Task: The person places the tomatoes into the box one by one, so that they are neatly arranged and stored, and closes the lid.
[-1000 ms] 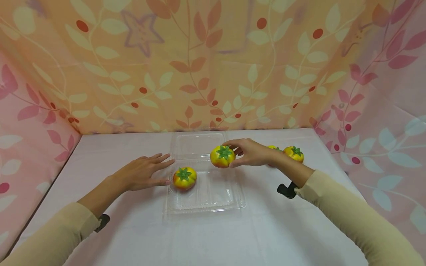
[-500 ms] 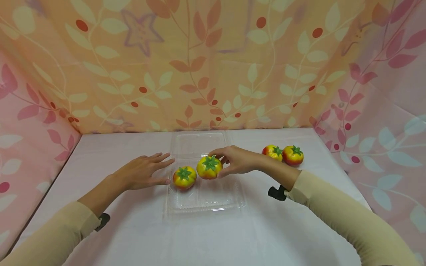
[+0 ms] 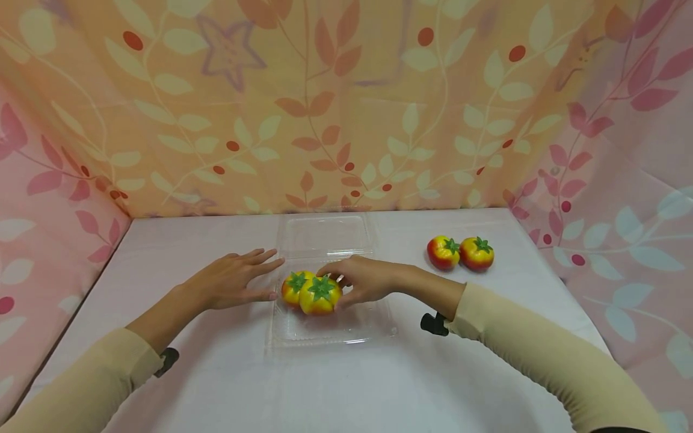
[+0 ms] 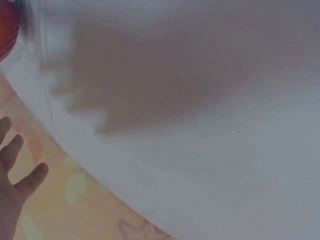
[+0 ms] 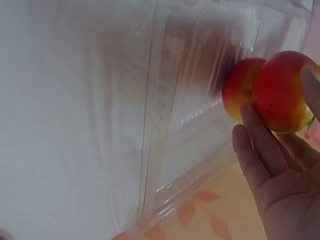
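The head view is bright and evenly lit, with soft light from above that gives only weak shadows on the white table (image 3: pixel 346 385), small glints on the clear plastic tray (image 3: pixel 330 334), and a slight bending of straight lines near the edges. The left wrist view is dimmer and soft in focus, and a wide grey shadow of the left hand (image 4: pixel 12 180) lies across the table. The right wrist view is hazy and pale, with white glare streaks on the tray and blurred fingers (image 5: pixel 260 145) close to the lens.
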### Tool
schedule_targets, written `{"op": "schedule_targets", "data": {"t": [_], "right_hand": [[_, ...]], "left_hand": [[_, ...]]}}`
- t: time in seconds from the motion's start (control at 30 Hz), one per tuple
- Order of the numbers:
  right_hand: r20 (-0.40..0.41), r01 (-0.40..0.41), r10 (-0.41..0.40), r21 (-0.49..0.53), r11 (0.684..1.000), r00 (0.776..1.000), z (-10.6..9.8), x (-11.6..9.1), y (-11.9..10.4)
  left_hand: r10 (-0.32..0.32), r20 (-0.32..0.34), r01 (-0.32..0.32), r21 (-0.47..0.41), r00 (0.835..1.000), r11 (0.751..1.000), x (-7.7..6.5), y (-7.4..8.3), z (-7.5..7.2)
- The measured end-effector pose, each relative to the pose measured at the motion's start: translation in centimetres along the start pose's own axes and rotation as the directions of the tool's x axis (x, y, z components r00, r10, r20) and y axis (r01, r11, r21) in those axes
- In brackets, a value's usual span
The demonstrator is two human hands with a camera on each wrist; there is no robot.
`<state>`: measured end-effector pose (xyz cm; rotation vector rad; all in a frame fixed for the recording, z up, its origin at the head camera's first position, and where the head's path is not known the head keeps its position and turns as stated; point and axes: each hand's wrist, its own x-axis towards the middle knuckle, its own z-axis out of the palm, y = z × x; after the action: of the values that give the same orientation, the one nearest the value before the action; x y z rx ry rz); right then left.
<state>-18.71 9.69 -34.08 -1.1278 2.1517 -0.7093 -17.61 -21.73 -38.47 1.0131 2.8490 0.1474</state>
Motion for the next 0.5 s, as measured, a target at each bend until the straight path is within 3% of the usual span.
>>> {"op": "schedule_targets", "data": {"t": [0.5], "right_hand": [[0.064, -0.007, 0.012, -0.092, 0.996, 0.998, 1.6, 1.4, -0.9]], "left_hand": [[-0.001, 0.007, 0.001, -0.002, 1.000, 1.000, -0.1, 0.4, -0.4]]}}
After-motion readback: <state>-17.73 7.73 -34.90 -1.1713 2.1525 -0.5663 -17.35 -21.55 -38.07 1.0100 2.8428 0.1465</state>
